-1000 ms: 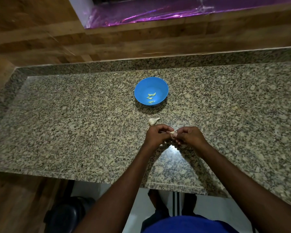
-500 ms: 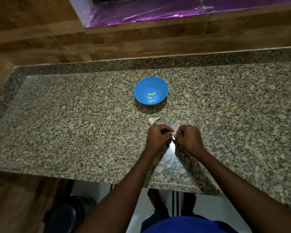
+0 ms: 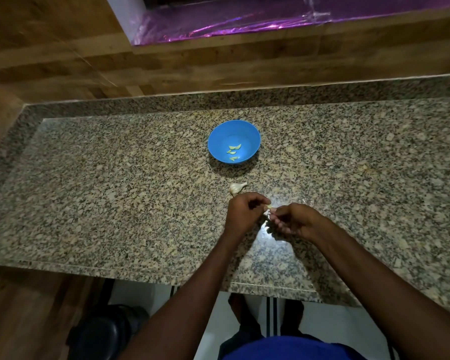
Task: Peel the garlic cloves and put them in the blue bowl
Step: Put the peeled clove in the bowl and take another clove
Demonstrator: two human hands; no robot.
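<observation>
Hands meet just above the granite worktop (image 3: 115, 190), close to its near edge. I see my left hand (image 3: 243, 213) curled, its thumb and fingertips pinching a small pale garlic clove (image 3: 269, 207). My right hand (image 3: 294, 221) lies palm-up with loosely bent fingers, its fingertips touching the same clove from the other side. Just beyond the left hand, what looks like the rest of the garlic bulb (image 3: 236, 188) lies on the worktop with its stem pointing right. Farther back stands the blue bowl (image 3: 220, 141), upright, with a few peeled cloves (image 3: 233, 152) in its bottom. A wooden wall (image 3: 63, 68) rises behind the worktop.
</observation>
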